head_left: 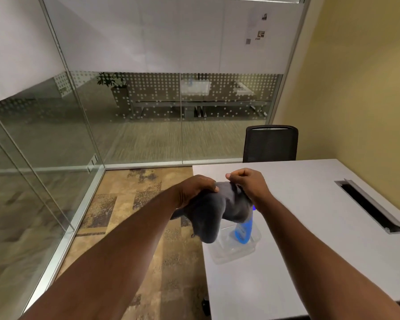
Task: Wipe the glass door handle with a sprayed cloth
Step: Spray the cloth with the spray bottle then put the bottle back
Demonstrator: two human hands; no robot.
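Note:
A grey cloth (217,211) hangs in the air above the left edge of the white table (310,227). My left hand (194,189) grips its left end and my right hand (247,183) pinches its right end, both with fingers closed on the fabric. Below the cloth a blue spray bottle (244,230) stands in a clear plastic tray (234,248) on the table; the cloth hides the bottle's top. The glass door (32,158) is at the left; its handle is not visible.
A black mesh chair (270,144) stands behind the table at the back. A cable slot (370,205) is cut into the table at the right. Glass walls (171,112) run along the left and back, a yellow wall on the right. Patterned carpet (136,215) lies between table and glass.

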